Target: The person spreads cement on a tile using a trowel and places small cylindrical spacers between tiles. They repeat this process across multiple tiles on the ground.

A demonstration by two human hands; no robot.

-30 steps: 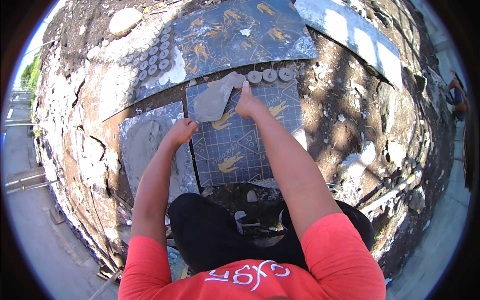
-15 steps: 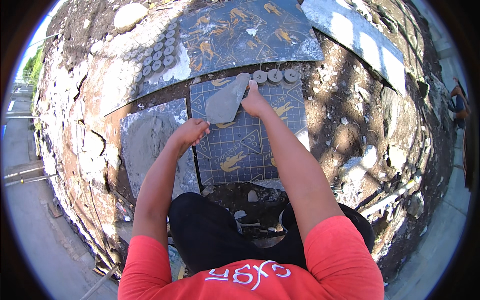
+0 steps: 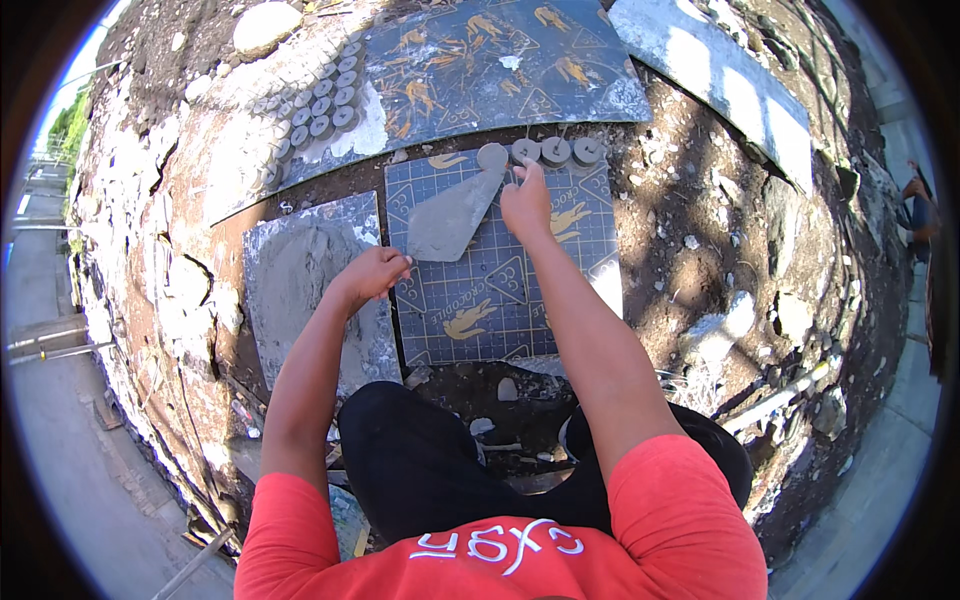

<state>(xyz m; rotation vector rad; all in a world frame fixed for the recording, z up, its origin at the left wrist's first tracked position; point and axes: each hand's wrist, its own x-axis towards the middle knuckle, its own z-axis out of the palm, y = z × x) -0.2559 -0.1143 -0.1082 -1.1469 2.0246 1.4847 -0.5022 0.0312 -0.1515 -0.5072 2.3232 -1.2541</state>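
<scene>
My left hand [image 3: 376, 276] is closed at the lower-left corner of a grey, mortar-coated trowel [image 3: 450, 220], its fingertips pinching it there; the handle is not visible. The blade lies slanted over a dark gridded board [image 3: 475, 290], its narrow end pointing up and right. At that end sits a round grey cement block [image 3: 492, 157]. My right hand [image 3: 528, 205] is just right of the blade, thumb and forefinger apart, holding nothing I can see. Its fingertips are close to a row of round cement blocks [image 3: 555, 151] with thin wires standing up, along the board's far edge.
Left of the gridded board lies a board [image 3: 350, 350] with a wet mortar heap [image 3: 305, 265]. Beyond it, a larger dark board [image 3: 440, 100] carries many round blocks [image 3: 320, 125]. A pale sheet [image 3: 720, 85] lies far right. Stony soil and a pipe [image 3: 780, 397] are at the right.
The trowel has shifted down and left from the round block, now seen distinct at its narrow end. My right hand has left the blade and moved right; my left hand has lowered slightly.
</scene>
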